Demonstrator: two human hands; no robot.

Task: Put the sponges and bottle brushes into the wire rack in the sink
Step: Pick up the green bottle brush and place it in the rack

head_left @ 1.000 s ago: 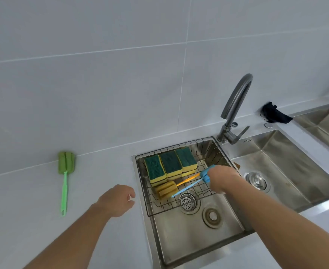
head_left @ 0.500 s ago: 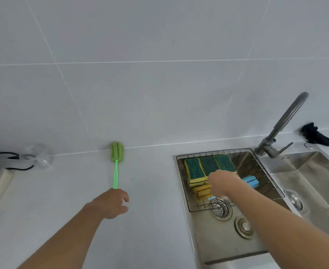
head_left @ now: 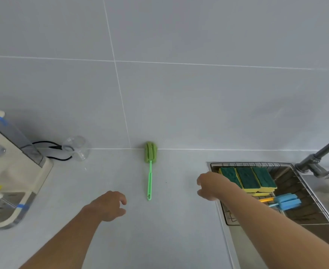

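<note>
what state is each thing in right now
green bottle brush: flat on counter, untouched
blue bottle brush: lying in wire rack
sponges: in rack, green side up
left hand: empty, loosely curled
right hand: empty, open
glass: on its side

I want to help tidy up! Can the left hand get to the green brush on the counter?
Probably yes. The left hand is empty, fingers loosely curled, close to the handle end of the green brush. Only bare counter lies between them, so nothing seems to block the way.
</note>
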